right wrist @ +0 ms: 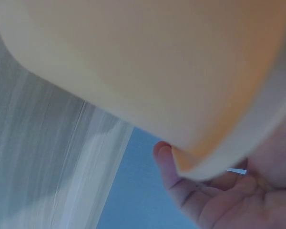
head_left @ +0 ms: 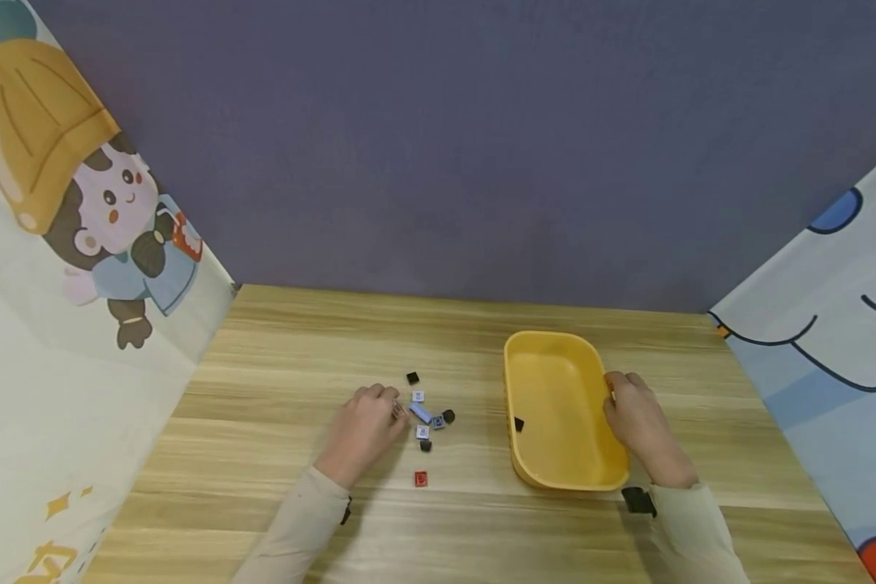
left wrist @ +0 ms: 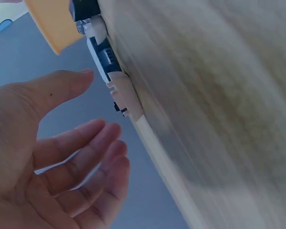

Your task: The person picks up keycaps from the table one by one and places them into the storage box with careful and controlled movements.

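Small keycap-like pieces lie loosely grouped on the wooden table (head_left: 285, 470). Among them are a long light-blue piece (head_left: 420, 413), a darker blue square piece (head_left: 438, 422), white square pieces (head_left: 422, 432) and black ones (head_left: 448, 416). A red square piece (head_left: 421, 478) sits apart, nearer the front. My left hand (head_left: 365, 426) is at the group's left side, thumb and fingers apart beside a pale pinkish piece (left wrist: 126, 93). My right hand (head_left: 642, 418) grips the right rim of a yellow plastic basket (head_left: 565, 482). Inside the basket, near its left wall, is one black piece (head_left: 519, 424).
A dark blue-grey panel (head_left: 438, 162) rises behind the table's far edge. Printed cartoon panels (head_left: 66, 324) flank it at both sides. A black piece (head_left: 412, 378) lies at the back of the group. Bare wood separates the pieces from the basket.
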Action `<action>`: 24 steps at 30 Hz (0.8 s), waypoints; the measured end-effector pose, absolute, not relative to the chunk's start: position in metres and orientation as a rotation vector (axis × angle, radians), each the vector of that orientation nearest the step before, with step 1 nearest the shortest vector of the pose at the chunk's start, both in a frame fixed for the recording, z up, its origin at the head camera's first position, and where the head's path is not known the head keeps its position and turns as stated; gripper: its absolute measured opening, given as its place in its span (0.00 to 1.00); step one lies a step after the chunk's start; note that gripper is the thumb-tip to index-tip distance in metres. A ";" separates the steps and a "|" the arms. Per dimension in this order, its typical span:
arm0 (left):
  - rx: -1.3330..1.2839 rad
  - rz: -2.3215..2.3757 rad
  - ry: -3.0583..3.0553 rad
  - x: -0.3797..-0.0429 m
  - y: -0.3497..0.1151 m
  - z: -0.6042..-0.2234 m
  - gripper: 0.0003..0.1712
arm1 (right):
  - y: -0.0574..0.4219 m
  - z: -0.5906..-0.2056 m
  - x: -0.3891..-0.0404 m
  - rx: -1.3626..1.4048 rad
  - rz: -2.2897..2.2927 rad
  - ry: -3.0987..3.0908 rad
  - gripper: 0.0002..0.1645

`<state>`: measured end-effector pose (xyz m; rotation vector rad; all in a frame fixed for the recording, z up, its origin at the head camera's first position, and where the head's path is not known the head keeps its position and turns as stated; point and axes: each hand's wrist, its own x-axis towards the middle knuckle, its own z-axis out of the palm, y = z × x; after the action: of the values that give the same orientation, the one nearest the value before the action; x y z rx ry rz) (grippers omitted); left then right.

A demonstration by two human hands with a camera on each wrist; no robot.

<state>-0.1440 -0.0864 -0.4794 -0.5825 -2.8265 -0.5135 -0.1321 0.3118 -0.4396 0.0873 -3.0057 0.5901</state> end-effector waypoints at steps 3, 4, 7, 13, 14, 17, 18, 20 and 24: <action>-0.563 -0.499 -2.846 -0.145 -0.088 -0.482 0.18 | 0.311 -0.439 -0.132 0.089 0.588 -3.000 0.19; -0.556 -0.503 -2.853 -0.145 -0.089 -0.483 0.17 | 0.311 -0.439 -0.132 0.090 0.587 -3.000 0.19; -0.539 -0.522 -2.866 -0.146 -0.089 -0.485 0.17 | 0.311 -0.439 -0.132 0.090 0.586 -3.001 0.19; -0.536 -0.544 -2.881 -0.148 -0.090 -0.487 0.17 | 0.312 -0.440 -0.132 0.079 0.585 -3.013 0.19; -0.537 -0.542 -2.883 -0.148 -0.090 -0.488 0.17 | 0.312 -0.440 -0.132 0.075 0.584 -3.018 0.20; -0.539 -0.542 -2.891 -0.147 -0.091 -0.488 0.18 | 0.311 -0.439 -0.132 0.069 0.582 -3.029 0.20; -0.536 -0.546 -2.895 -0.147 -0.092 -0.488 0.18 | 0.311 -0.439 -0.132 0.069 0.581 -3.031 0.20; -0.528 -0.553 -2.902 -0.147 -0.092 -0.487 0.17 | 0.311 -0.439 -0.132 0.070 0.585 -3.031 0.20; -0.509 -0.559 -2.921 -0.148 -0.091 -0.486 0.16 | 0.311 -0.439 -0.132 0.073 0.592 -3.030 0.21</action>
<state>-0.1481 -0.0909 -0.4861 -0.5090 -2.9211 -0.5593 -0.1317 0.3113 -0.4392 0.0730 -3.0301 0.5919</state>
